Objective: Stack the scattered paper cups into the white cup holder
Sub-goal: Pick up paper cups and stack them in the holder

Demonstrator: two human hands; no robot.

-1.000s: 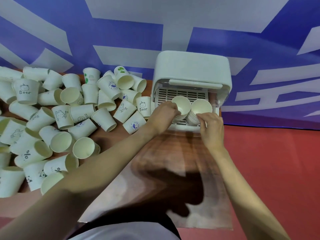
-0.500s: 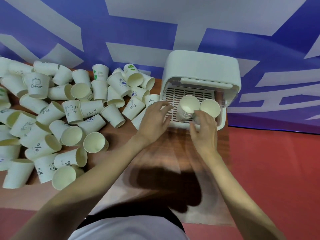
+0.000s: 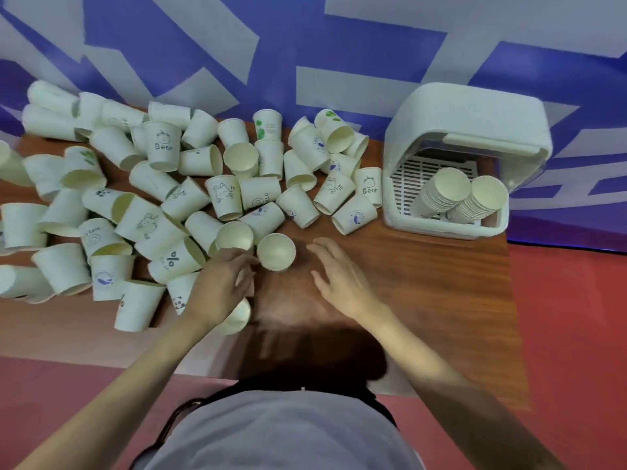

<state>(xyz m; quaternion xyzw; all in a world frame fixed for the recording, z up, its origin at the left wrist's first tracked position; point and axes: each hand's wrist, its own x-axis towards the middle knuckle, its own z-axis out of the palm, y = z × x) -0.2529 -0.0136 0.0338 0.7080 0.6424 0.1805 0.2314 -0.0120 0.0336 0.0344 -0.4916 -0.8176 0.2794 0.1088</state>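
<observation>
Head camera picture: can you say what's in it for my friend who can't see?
Two hands reach toward paper cups scattered on a wooden table: the left hand touches one cup, the right hand hovers open. At right, a white cup holder holds two stacks.

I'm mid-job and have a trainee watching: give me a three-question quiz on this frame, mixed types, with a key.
1. True or false: the white cup holder already holds two stacks of cups.
2. Multiple choice: the open-mouthed cup at the near edge of the pile lies
A. inside the holder
B. on the table between the two hands
C. gripped in the right hand
3. Fill in: the scattered cups lie to the ____ of the holder, as the person sees it.

Key
1. True.
2. B: it lies between the left hand and the right hand, whose fingers are spread and hold nothing.
3. Left.
</observation>
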